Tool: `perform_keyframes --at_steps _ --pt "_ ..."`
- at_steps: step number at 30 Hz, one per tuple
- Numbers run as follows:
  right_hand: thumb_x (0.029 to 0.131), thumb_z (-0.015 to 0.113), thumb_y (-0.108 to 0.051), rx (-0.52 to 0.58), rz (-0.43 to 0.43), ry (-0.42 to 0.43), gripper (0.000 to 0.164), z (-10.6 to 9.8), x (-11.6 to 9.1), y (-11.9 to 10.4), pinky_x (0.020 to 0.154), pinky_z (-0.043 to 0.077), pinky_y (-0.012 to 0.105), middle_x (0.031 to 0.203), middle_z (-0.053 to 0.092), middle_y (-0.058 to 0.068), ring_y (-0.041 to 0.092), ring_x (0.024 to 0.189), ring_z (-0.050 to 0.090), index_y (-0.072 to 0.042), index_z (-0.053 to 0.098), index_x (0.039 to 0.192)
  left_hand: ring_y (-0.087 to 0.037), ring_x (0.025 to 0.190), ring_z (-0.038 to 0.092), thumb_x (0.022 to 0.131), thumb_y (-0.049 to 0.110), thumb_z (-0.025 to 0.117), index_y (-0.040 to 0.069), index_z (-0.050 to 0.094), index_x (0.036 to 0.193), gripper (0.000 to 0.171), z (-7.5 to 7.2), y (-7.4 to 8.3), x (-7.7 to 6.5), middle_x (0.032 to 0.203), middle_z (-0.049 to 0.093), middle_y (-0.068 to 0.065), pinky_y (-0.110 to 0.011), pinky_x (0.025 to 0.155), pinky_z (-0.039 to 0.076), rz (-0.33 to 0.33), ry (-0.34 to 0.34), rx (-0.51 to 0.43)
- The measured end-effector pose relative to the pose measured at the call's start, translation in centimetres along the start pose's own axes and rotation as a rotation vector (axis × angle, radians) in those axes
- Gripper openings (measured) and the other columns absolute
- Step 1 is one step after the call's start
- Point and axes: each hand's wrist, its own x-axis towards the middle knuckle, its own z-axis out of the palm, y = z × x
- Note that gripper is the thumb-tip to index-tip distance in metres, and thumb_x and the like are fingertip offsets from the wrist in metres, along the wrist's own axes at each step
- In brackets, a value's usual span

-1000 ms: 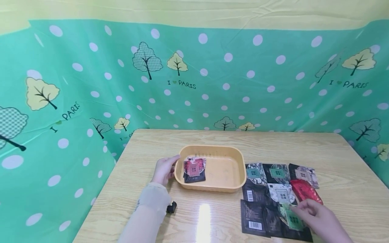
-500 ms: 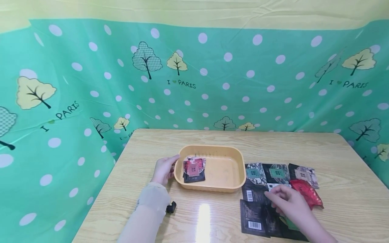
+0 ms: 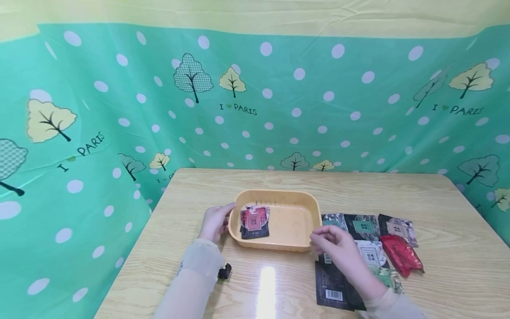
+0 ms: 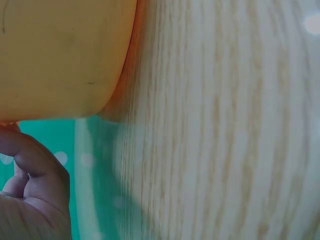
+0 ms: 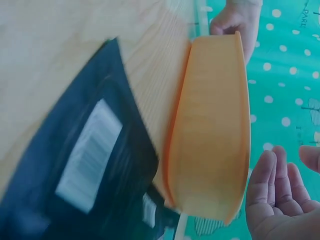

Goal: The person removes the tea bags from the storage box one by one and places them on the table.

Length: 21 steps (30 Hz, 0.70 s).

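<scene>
My left hand (image 3: 213, 223) grips the left end of a yellow plastic tray (image 3: 275, 247), its thumb at the rim. Inside the tray, at the left, lie overlapping red-and-black sachets (image 3: 255, 223). My right hand (image 3: 338, 250) is by the tray's front right corner, above the dark sachets. In the right wrist view that hand (image 5: 280, 200) holds nothing, fingers loosely extended and thumb apart, beside the tray's end wall (image 5: 210, 125). The head view does not show whether its fingertips touch the rim. Beneath it, a black sachet (image 3: 334, 292) lies barcode side up.
Sachets lie in rough rows right of the tray: green-labelled (image 3: 363, 227), pink-labelled (image 3: 397, 228), white (image 3: 371, 254), red (image 3: 402, 256) and green (image 3: 384, 275). Beside the left sleeve is a small black object (image 3: 225, 271). A patterned curtain (image 3: 295, 102) hangs behind the table.
My right hand has moved left and away from the green sachet, past the white one, to the tray's right end. My left hand and the tray have stayed put.
</scene>
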Motion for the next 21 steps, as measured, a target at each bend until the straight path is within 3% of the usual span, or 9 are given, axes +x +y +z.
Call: perform_keyframes --at_steps 5,10,21 --pt "0.092 0.069 -0.015 0.011 -0.029 -0.016 0.025 1.3 1.1 -0.6 0.073 0.059 0.028 0.092 0.072 0.011 0.015 0.078 0.068 0.003 0.064 0.109 -0.005 0.067 0.060 0.088 0.030 0.073 -0.001 0.064 0.118 0.044 0.1 -0.1 0.1 0.092 0.070 -0.004 -0.019 0.058 0.053 -0.001 0.003 -0.007" --pt "0.093 0.068 -0.015 0.011 -0.039 -0.027 0.024 2.4 2.0 -0.9 0.071 0.058 0.024 0.093 0.072 0.011 0.022 0.081 0.069 0.002 0.064 0.109 -0.006 0.067 0.058 0.088 0.030 0.074 -0.001 0.064 0.118 0.044 0.1 -0.1 0.3 0.091 0.069 -0.004 -0.019 0.058 0.053 -0.005 0.002 -0.010" --pt "0.092 0.068 -0.014 -0.011 -0.039 -0.046 0.018 5.0 4.1 -1.1 0.076 0.059 0.032 0.093 0.073 0.010 0.028 0.084 0.069 0.000 0.066 0.103 -0.006 0.068 0.058 0.089 0.030 0.073 -0.001 0.064 0.117 0.043 0.1 0.0 0.2 0.092 0.067 -0.004 -0.019 0.058 0.052 0.001 0.015 0.005"
